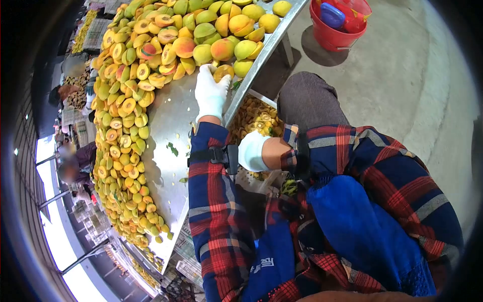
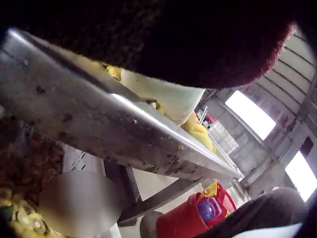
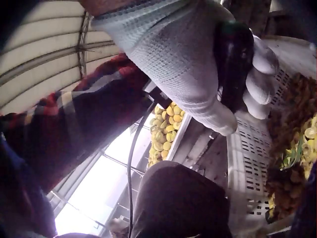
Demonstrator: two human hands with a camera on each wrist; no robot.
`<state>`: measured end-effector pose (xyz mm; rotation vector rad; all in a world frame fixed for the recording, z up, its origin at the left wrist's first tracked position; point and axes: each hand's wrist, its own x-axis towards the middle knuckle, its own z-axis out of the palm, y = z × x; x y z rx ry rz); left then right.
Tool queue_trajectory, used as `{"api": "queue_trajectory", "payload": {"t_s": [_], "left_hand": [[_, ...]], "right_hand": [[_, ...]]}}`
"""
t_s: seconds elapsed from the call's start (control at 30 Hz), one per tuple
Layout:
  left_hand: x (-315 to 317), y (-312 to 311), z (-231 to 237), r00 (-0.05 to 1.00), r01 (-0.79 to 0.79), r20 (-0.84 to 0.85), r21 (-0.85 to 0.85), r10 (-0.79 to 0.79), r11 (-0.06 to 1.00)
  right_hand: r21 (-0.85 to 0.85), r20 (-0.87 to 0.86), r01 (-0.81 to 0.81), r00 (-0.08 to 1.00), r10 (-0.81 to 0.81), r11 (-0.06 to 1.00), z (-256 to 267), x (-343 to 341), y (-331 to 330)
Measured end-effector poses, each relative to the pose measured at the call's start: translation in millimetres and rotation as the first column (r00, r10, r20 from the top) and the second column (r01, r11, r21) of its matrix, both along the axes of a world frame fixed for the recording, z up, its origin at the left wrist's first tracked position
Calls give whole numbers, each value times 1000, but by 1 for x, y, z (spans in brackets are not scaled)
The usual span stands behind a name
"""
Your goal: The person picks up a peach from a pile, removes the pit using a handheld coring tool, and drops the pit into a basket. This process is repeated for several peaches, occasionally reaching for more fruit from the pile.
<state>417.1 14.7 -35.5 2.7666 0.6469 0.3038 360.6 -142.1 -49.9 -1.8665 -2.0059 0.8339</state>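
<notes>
My gloved left hand (image 1: 211,93) reaches over a metal table (image 1: 168,118) at the edge of a large heap of peaches (image 1: 126,95), many of them cut in half. Its thumb and fingers curl round a yellow peach (image 1: 224,73). The left wrist view shows mostly dark sleeve, with some white glove (image 2: 163,94) behind the table's raised rim. Lower down, my gloved right hand (image 1: 253,151) is above a crate of pits and scraps (image 1: 256,117). In the right wrist view it grips a dark, rounded handle (image 3: 235,62); the tool's working end is hidden.
A red bucket (image 1: 334,35) with a blue-purple plastic item (image 1: 332,15) inside stands on the concrete floor. The white crate's slotted wall (image 3: 247,168) is close to my right hand. My knee (image 1: 309,98) is beside the table's metal rim (image 1: 261,58). Other people are at the far left.
</notes>
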Motion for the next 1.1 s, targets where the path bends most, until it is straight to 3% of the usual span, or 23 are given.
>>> {"api": "queue_trajectory", "payload": {"t_s": [0.07,0.1,0.13,0.2,0.27,0.3,0.37,0.43,0.5,0.53,0.6,0.67,0.77,0.9,0.97,1.0,1.07,1.1], "left_hand": [[-12,1,-3,985,-22,138,-494,104,869],[-23,9,-12,940,90,289,-723,182,685],[-39,-8,18,891,114,276,-905,360,410],[-88,15,33,859,136,198,-977,472,162],[-150,34,35,759,368,265,-928,594,-56],[-173,20,54,676,344,240,-939,697,-11],[-225,13,60,663,542,293,-822,689,-173],[-259,-3,60,599,602,364,-793,713,-100],[-261,-32,65,374,375,224,-924,900,74],[-265,-40,60,356,379,214,-923,910,69],[-260,-51,58,398,434,306,-894,865,116],[-255,-60,49,396,412,303,-902,867,127],[-252,-63,33,439,311,378,-915,815,256],[-251,-65,29,410,263,364,-925,836,274],[-253,-61,21,413,81,427,-897,804,435],[-253,-60,18,414,79,422,-899,807,430],[-254,-59,17,567,-346,529,-542,631,766],[-254,-60,19,566,-348,527,-544,634,763]], "right_hand": [[42,-1,-6,1000,6,999,-3,-3,-3],[43,-1,-12,1000,12,999,5,-2,-5],[44,-4,-22,1000,22,999,12,-2,-7],[29,-36,-38,999,39,999,22,5,-9],[-16,-27,-42,999,42,999,31,10,-5],[52,-69,-14,997,18,999,39,13,-9],[76,-187,24,982,-10,997,49,17,-4],[283,-212,116,976,-56,952,40,4,4],[368,-266,169,961,-70,915,46,-8,9],[355,-261,149,964,-55,923,46,-16,12],[428,-286,137,958,-10,893,50,-27,16],[359,-256,98,967,-3,928,53,-32,19],[363,-235,100,972,-12,926,53,-37,24],[293,-240,113,970,-42,949,52,-42,29],[202,-224,70,974,-23,977,53,-43,31],[197,-227,70,974,-24,978,53,-43,31],[181,-210,-2,977,40,984,51,-44,31],[178,-211,-4,977,42,984,48,-45,31]]}}
